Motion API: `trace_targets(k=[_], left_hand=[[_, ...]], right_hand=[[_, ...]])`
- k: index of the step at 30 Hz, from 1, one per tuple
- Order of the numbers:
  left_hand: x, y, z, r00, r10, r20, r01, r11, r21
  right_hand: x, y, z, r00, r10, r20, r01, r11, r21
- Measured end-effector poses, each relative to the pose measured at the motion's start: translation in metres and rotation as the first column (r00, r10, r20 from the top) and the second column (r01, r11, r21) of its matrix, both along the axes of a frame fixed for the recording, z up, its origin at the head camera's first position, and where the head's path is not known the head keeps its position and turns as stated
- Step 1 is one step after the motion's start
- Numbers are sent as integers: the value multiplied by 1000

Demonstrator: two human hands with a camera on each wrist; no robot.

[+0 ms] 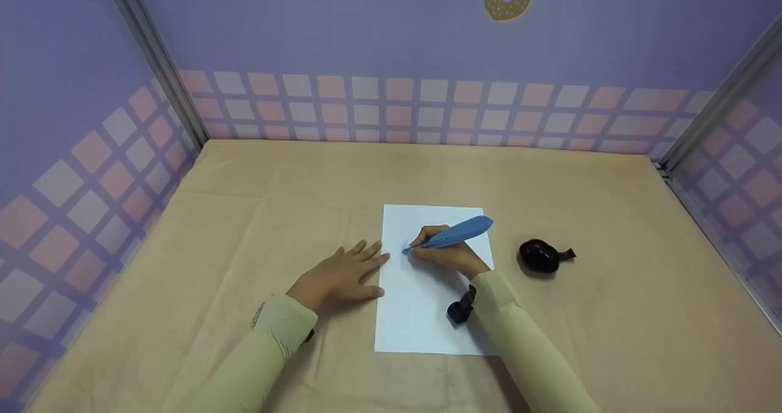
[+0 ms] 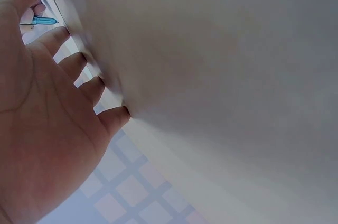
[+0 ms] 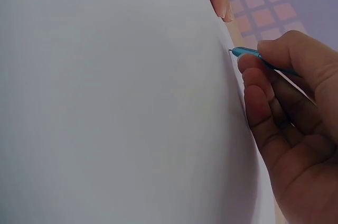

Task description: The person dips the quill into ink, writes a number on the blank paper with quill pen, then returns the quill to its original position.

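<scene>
My right hand (image 1: 449, 255) pinches a blue feather-shaped pen (image 1: 461, 232) over the upper part of a white sheet of paper (image 1: 409, 321). In the right wrist view the teal tip of the pen (image 3: 245, 52) points at the sheet, with thumb and fingertips close behind it. The plume slants up to the right in the head view. My left hand (image 1: 345, 277) lies palm down with fingers spread, its fingertips on the left edge of the paper. From the left wrist, that hand (image 2: 47, 102) shows straight fingers touching the surface and nothing held.
A glossy black oval object with a short tab (image 1: 540, 256) lies right of the paper. A black wrist camera (image 1: 459, 311) hangs below the right sleeve. The beige-covered table (image 1: 293, 181) meets a purple, checkered wall (image 1: 366, 34) at the back; side walls flank it.
</scene>
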State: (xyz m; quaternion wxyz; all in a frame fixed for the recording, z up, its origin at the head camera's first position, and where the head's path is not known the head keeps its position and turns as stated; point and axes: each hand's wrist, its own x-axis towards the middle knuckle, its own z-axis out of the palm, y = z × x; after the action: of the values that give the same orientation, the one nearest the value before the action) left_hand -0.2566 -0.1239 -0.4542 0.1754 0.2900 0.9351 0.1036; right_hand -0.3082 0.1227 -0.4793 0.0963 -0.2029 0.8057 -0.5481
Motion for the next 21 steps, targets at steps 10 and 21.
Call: trace_targets(k=[10,21], left_hand=[[1,0,1,1000,-5,2,5,1000,-10],[-1,0,-2,1000,5,4,-5,1000,-6]], right_hand=[[2,0,-1,1000,6,9,-7,999,32],[6,0,1,998,61,-3,-61,998,16]])
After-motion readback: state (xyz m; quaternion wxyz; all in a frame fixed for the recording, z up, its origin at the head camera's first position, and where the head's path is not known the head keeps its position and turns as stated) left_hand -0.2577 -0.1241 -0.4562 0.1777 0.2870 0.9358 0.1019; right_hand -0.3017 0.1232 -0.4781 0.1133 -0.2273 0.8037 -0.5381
